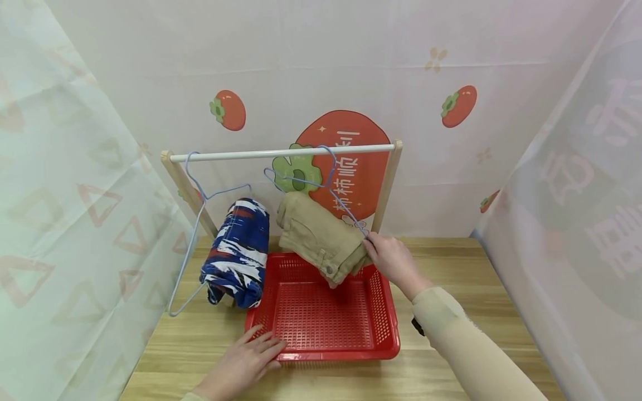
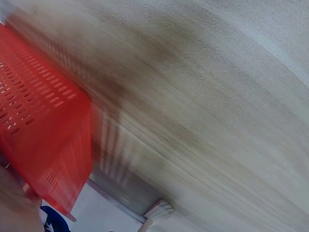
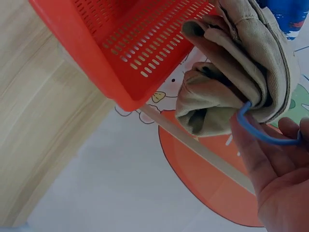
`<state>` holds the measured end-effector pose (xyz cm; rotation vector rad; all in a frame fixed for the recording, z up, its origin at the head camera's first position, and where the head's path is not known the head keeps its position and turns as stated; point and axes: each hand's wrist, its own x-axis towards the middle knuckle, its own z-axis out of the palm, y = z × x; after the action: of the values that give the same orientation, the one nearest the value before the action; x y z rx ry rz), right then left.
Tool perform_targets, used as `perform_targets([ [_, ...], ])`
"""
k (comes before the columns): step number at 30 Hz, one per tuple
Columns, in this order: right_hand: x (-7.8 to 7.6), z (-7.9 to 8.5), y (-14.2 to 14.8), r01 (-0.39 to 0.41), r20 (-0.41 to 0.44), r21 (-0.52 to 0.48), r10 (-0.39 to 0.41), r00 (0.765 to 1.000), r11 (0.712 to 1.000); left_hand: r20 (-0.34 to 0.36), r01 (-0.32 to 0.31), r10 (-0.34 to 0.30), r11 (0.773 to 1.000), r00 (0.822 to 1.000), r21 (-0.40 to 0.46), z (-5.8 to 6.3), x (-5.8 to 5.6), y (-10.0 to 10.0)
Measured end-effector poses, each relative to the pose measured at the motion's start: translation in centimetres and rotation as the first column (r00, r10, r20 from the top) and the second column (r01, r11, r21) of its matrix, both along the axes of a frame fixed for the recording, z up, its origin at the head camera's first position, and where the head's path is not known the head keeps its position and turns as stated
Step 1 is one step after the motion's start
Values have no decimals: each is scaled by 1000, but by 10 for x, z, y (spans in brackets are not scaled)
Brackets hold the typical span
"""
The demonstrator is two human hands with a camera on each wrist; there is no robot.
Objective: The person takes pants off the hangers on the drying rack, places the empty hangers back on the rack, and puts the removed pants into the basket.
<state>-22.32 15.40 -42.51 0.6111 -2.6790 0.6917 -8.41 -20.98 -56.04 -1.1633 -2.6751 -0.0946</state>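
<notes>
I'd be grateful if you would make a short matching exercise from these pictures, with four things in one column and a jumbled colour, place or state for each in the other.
Column one
1. Khaki garment
2. Patterned garment
3. Basket
4. Left hand

Column two
A. Plain red, with small openings in its walls
B. Draped on the hanger that the right hand grips
C. At the basket's near left corner
D. Blue, white and red

Right pairs: 1-B, 2-D, 3-A, 4-C
</notes>
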Motion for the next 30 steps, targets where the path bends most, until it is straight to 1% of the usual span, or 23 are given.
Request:
perform_targets([
  [3,-2,-3,2,19,-41,-13,-20,999,1000,25,0,-1,1000,1000,25,0,-1,3],
  [5,-4,-5,4,35,-59,-6,-35,998,999,16,4,-4,999,1000,43,0,-2,5],
  [9,-8,-8,9,46,-52,6,-46,998,999,-8,18,-18,998,1000,55,0,-3,8],
  [11,-10,-11,12,44,-53,4,-44,998,999,-2,17,-17,999,1000,50,0,-3,9],
  [13,-13,-14,15,35,-78,-1,-35,996,999,4,14,-14,999,1000,44,0,-3,10],
  [15,-16,-18,19,19,-124,-1,-19,992,1000,-1,15,-15,999,1000,48,0,-3,12],
  [19,-17,-22,23,-17,-223,2,17,975,1000,-12,23,-22,998,1000,66,0,-4,13],
  [24,-15,-22,26,-50,-285,-7,46,957,999,17,-13,12,996,1000,86,0,-5,13],
  [27,-15,-21,29,-78,-350,-13,68,934,997,17,-24,22,994,1000,108,0,-6,14],
  [30,-15,-21,31,-111,-431,-21,91,898,994,16,-23,21,992,1000,122,0,-6,15],
])
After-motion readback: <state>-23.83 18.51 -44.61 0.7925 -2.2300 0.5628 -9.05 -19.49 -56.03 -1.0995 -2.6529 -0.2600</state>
